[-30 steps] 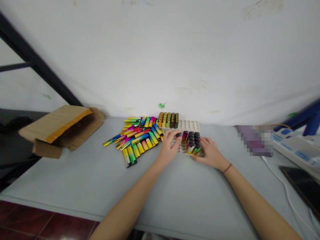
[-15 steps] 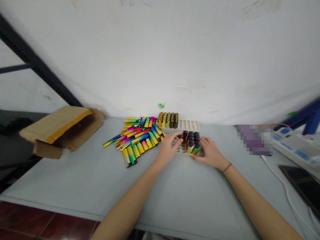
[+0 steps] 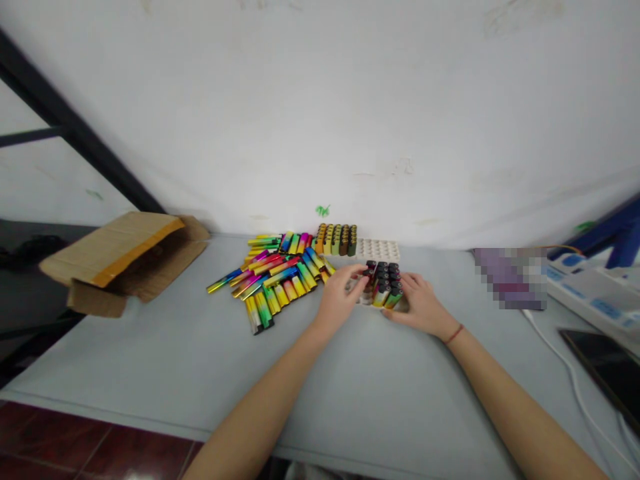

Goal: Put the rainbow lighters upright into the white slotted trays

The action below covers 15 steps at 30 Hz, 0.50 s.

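A white tray [image 3: 361, 301] with round holes lies on the grey table, and several rainbow-coloured lighters [image 3: 386, 281] with black tops stand upright in its right part. My left hand [image 3: 339, 298] is at the tray's left side, fingers pinched on a lighter [image 3: 368, 276] that stands at the edge of the group. My right hand [image 3: 421, 303] rests against the tray's right side, fingers curled on its edge and on the lighters there. A loose pile of rainbow lighters [image 3: 276, 275] lies flat just left of my left hand.
A second white tray [image 3: 379, 251] stands behind by the wall, with several brown and yellow lighters [image 3: 338, 240] upright in its left part. An open cardboard box [image 3: 120, 257] lies on its side at far left. At right are a white cable [image 3: 570, 377], a dark phone [image 3: 607, 373] and blue-white equipment [image 3: 590, 287].
My left hand has drawn slightly back and closed its fingers round the lighter at the group's left edge. My right hand has stayed at the tray.
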Each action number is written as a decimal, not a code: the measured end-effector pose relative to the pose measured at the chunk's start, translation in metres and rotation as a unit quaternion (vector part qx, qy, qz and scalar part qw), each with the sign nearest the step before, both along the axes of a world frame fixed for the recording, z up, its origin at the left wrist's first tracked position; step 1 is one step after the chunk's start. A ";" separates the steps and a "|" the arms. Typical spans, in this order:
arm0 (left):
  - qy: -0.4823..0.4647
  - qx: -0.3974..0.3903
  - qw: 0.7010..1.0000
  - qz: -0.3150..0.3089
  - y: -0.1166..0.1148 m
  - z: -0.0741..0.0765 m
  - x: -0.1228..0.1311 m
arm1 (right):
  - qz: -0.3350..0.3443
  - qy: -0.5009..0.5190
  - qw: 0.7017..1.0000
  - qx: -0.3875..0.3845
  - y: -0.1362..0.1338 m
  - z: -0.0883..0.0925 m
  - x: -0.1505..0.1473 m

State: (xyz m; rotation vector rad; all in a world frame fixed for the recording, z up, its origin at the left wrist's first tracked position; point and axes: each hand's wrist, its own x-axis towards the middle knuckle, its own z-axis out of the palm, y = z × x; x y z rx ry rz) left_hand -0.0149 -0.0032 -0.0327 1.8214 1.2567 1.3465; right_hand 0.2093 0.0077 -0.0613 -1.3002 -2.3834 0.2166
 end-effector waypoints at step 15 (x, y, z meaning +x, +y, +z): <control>0.267 0.100 0.958 0.032 0.001 -0.002 -0.011 | -0.004 -0.011 1.000 0.000 0.000 0.001 0.000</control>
